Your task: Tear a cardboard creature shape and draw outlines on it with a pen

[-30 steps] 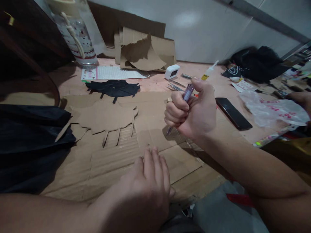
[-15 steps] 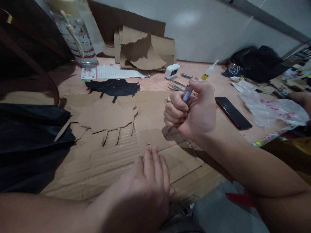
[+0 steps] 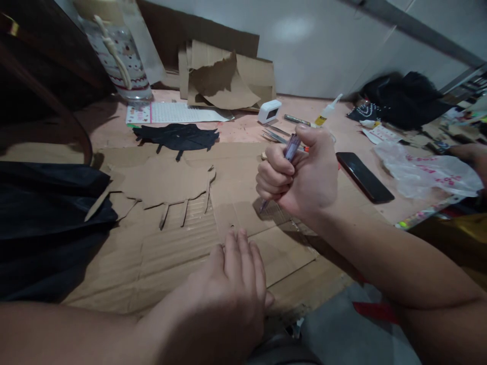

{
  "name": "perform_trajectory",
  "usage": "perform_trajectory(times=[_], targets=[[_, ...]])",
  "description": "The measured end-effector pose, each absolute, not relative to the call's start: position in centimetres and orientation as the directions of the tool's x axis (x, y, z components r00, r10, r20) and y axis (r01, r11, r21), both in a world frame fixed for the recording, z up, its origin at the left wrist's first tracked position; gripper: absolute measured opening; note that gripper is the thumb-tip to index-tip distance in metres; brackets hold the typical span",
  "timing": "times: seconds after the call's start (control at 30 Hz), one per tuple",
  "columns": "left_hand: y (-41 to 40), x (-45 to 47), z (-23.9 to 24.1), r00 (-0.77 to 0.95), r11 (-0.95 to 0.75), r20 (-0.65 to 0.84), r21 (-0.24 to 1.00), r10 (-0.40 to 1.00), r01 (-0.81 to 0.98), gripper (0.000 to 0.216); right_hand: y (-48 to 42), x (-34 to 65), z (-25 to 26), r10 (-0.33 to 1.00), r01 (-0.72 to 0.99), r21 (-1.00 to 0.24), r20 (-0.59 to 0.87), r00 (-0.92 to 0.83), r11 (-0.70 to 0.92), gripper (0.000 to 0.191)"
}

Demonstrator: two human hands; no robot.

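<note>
Nearest of my 2 hands is my left hand (image 3: 232, 289), laid flat with its fingers stretched out together, palm down, pressing on the brown cardboard sheet (image 3: 178, 263) spread in front of me and gripping nothing. Just beyond its fingertips is a small dark hole (image 3: 232, 226) in the cardboard. To the right, I have my right hand (image 3: 300, 167) closed in a fist around a purple pen (image 3: 292, 148), thumb up by its top end; the pen is tilted, its tip pointing down at the sheet, though I cannot tell whether it touches. Black fabric (image 3: 45, 233) covers the sheet's left side, and right of that runs a jagged cut outline (image 3: 175, 202) with narrow strips.

Farther off, a phone (image 3: 365, 177) lies beyond my right wrist, with a clear plastic bag (image 3: 426, 167) to its right. A black cut-out shape (image 3: 178, 137) lies past the outline. Behind are a white box-like device (image 3: 269, 111), a glue bottle (image 3: 323, 115), a drink bottle (image 3: 127, 61) and folded cardboard pieces (image 3: 228, 76) against the wall.
</note>
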State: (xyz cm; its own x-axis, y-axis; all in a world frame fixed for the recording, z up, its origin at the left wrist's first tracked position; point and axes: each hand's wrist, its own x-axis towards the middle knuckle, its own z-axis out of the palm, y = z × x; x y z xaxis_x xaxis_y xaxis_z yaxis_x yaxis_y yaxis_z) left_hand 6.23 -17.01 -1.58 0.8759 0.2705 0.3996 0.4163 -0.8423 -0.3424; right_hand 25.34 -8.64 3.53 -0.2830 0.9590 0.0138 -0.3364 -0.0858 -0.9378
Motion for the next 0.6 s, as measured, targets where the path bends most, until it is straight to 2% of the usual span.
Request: perform_trajectory(times=[0.07, 0.27, 0.43, 0.6], targets=[[-16.9, 6.3, -1.6, 0.863, -0.831, 0.423, -0.345, 0.277, 0.436, 0.053, -8.6, 25.3, 3.5, 0.960, -0.325, -0.942, 0.013, -0.281, -0.082, 0.068], [-16.8, 6.3, -1.4, 0.895, -0.844, 0.367, -0.370, 0.252, 0.389, 0.053, -8.6, 25.4, 3.6, 0.962, -0.317, -0.945, 0.012, -0.274, -0.078, 0.068], [-17.2, 6.3, -2.2, 0.858, -0.826, 0.435, -0.350, 0.274, 0.442, 0.053, -8.6, 25.5, 3.9, 0.959, -0.325, -0.940, -0.002, -0.283, -0.099, 0.066], [-17.0, 6.2, -2.3, 0.858, -0.825, 0.437, -0.356, 0.268, 0.439, 0.050, -8.4, 25.5, 3.9, 0.955, -0.306, -0.948, 0.010, -0.297, -0.085, 0.067]])
